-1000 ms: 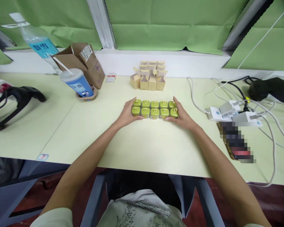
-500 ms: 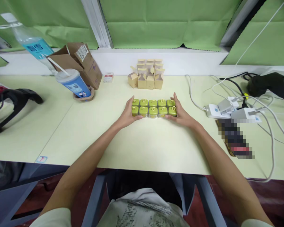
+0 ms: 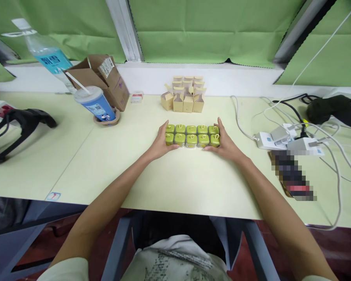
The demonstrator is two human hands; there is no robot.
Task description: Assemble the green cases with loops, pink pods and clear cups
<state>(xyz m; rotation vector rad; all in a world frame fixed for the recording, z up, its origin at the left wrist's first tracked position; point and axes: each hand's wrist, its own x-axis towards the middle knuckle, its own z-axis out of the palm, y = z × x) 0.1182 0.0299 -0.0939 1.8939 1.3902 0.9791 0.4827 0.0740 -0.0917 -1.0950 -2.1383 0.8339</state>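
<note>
Two rows of small clear jars with green lids and little loop handles [image 3: 191, 139] stand packed together on the table before me. My left hand [image 3: 159, 145] presses on the left end of the rows, fingers along the side and thumb across the front. At the right end my right hand [image 3: 226, 146] does the same. Both hands are closed in on the group, which is held between them. Behind the jars, a cluster of small tan cardboard boxes [image 3: 188, 104] stands with flaps raised.
At the left are a blue drink cup [image 3: 98, 105] in a holder, a brown carton [image 3: 119, 91], a large bottle [image 3: 51, 60] and a black stand-like object [image 3: 26, 119]. On the right lie a power strip with plugs [image 3: 270, 141], trailing cables and a blurred-out dark item [image 3: 292, 175].
The camera view has shifted slightly, so everything sits a little farther right. Both hands keep the same hold on the jars.
</note>
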